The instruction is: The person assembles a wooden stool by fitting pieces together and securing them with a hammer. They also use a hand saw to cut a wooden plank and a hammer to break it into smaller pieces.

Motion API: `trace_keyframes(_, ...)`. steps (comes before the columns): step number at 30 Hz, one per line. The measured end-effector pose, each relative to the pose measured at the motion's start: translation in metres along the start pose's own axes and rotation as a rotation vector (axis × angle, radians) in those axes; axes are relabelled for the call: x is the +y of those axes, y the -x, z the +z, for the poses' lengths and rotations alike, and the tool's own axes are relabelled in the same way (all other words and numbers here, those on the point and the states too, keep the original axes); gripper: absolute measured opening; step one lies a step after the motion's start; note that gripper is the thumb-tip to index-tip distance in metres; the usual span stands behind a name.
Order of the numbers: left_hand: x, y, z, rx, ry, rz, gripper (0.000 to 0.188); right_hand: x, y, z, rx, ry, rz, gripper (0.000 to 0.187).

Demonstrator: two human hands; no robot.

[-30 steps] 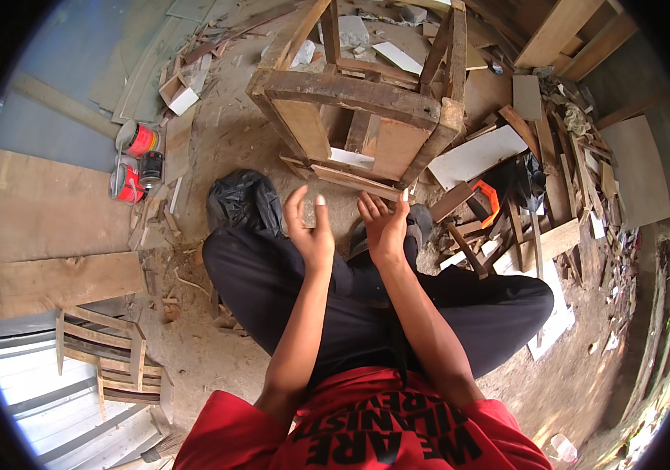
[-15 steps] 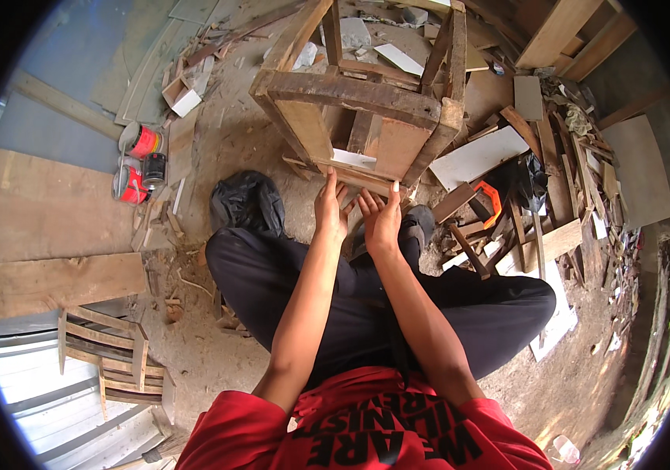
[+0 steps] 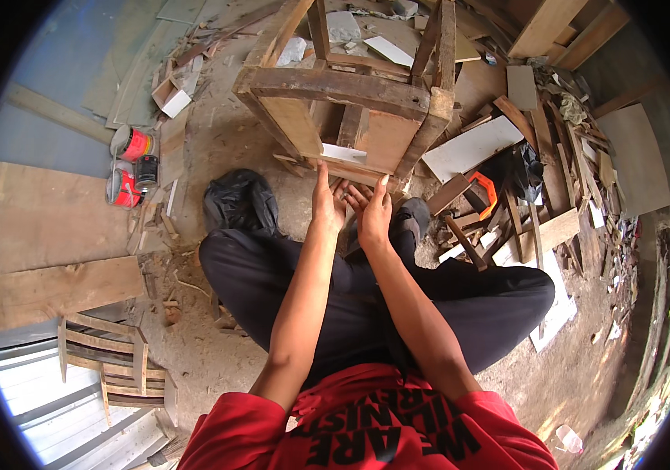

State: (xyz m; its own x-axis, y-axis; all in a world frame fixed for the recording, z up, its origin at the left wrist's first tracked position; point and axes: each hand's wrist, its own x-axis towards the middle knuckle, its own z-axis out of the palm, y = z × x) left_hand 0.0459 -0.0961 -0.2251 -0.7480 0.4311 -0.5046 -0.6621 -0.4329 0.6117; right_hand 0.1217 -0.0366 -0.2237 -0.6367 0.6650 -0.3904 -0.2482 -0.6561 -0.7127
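A worn wooden frame [image 3: 343, 84], built like a stool or small table with slanting legs, stands in front of my crossed legs. Along its near lower side runs a wooden rail [image 3: 357, 174], and a white strip [image 3: 343, 153] lies just behind it. My left hand [image 3: 327, 202] grips the left part of this rail, thumb up against its face and fingers curled underneath. Toward the rail's right end, my right hand [image 3: 372, 210] holds it the same way. The fingertips of both hands nearly meet below the rail, where their contact is partly hidden.
Scrap wood [image 3: 534, 207] is heaped at the right, with an orange tool-like frame [image 3: 485, 196] on it. A black plastic bag [image 3: 239, 205] lies beside my left knee. Paint cans [image 3: 125, 188] stand at the left, near a slatted wooden piece [image 3: 115, 356].
The whole view has shifted slightly, so everything sits a little farther left. Both hands stay on the rail, with only a slight shift in the fingers.
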Motion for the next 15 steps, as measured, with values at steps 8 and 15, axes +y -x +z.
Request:
trace_keyframes(8,-0.001,0.009,0.017,0.077,-0.043,0.086,0.107,-0.004,-0.004,-0.014,0.022,0.057,0.030,0.106)
trace_keyframes(15,0.000,0.015,0.025,0.099,-0.092,0.138,0.102,-0.026,0.005,-0.022,0.068,0.036,0.015,0.099)
